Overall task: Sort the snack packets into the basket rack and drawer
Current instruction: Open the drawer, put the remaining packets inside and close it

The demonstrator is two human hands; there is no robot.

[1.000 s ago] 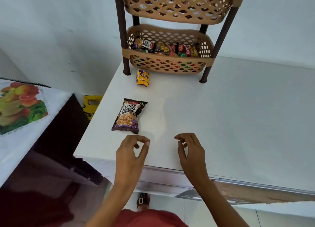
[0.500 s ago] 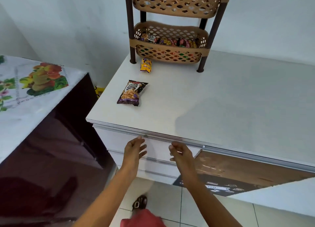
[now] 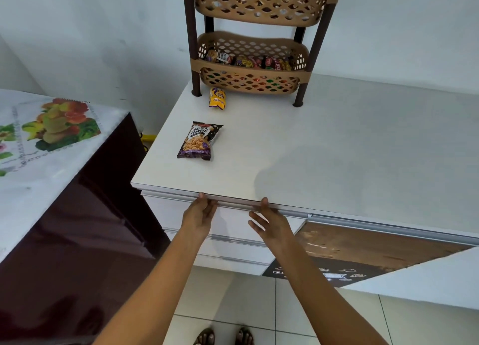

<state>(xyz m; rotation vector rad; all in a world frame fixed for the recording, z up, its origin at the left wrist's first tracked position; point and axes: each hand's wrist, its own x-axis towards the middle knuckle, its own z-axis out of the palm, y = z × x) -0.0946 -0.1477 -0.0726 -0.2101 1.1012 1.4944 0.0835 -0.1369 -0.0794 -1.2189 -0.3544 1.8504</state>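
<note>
Both hands reach to the top drawer (image 3: 233, 221) just under the cabinet top (image 3: 337, 150): the left hand (image 3: 198, 215) and right hand (image 3: 272, 224) have fingers tucked up under its edge. On the top, the peanut packet (image 3: 198, 142) lies nearest that edge, the yellow packet (image 3: 217, 98) beyond it, just before the basket rack (image 3: 254, 67), whose baskets hold snacks.

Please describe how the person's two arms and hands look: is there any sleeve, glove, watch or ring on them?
Both forearms are bare up to the frame's bottom edge: no sleeves or gloves show. The left hand and right hand show no watch or bracelet. The fingers are slim with short nails; rings cannot be told at this size.
</note>
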